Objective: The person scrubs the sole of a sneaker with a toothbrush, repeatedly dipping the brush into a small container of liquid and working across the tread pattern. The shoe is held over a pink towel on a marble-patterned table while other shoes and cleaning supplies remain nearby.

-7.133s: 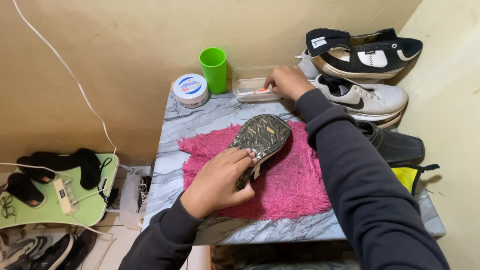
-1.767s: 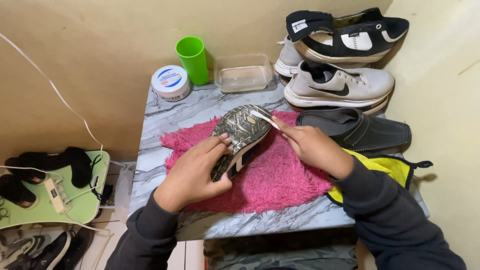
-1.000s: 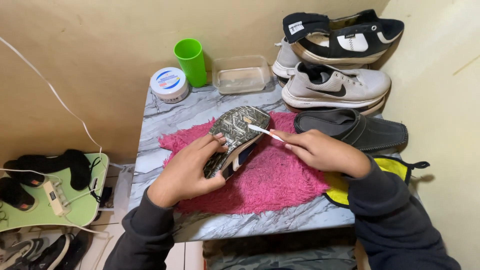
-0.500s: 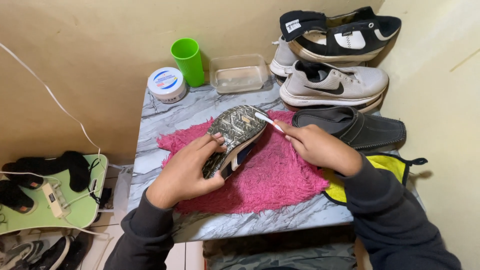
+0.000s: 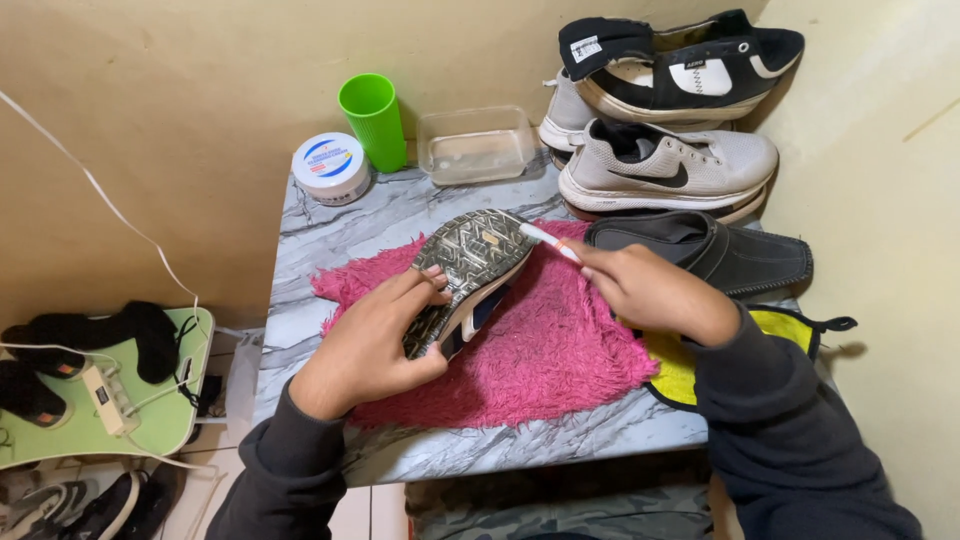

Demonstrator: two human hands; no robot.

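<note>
The left hand (image 5: 375,345) holds a shoe (image 5: 468,275) turned on its side, so the patterned sole faces up. The fingers are curled over the sole edge and the thumb is pressed against the near side. The shoe rests on a fluffy pink towel (image 5: 540,360) that lies in the middle of a grey marble table (image 5: 330,235).

The right hand (image 5: 650,290) is just right of the shoe. It pinches a thin white brush (image 5: 548,240), maybe a toothbrush, though it is too small to be sure. The brush tip touches the far right end of the sole.

On the far side of the table stand a green cup (image 5: 372,118), a round white tub (image 5: 331,167) to its left, and a clear plastic box (image 5: 476,143) to its right. At the far right, sneakers are stacked: a black and white sneaker (image 5: 690,65) on top of a grey sneaker (image 5: 665,165). A dark slip-on shoe (image 5: 715,252) lies nearer, just behind the right hand. A yellow cloth (image 5: 680,370) shows under the right wrist.

On the floor to the left is a pale green board (image 5: 150,420) with a power strip (image 5: 105,395) on it.
</note>
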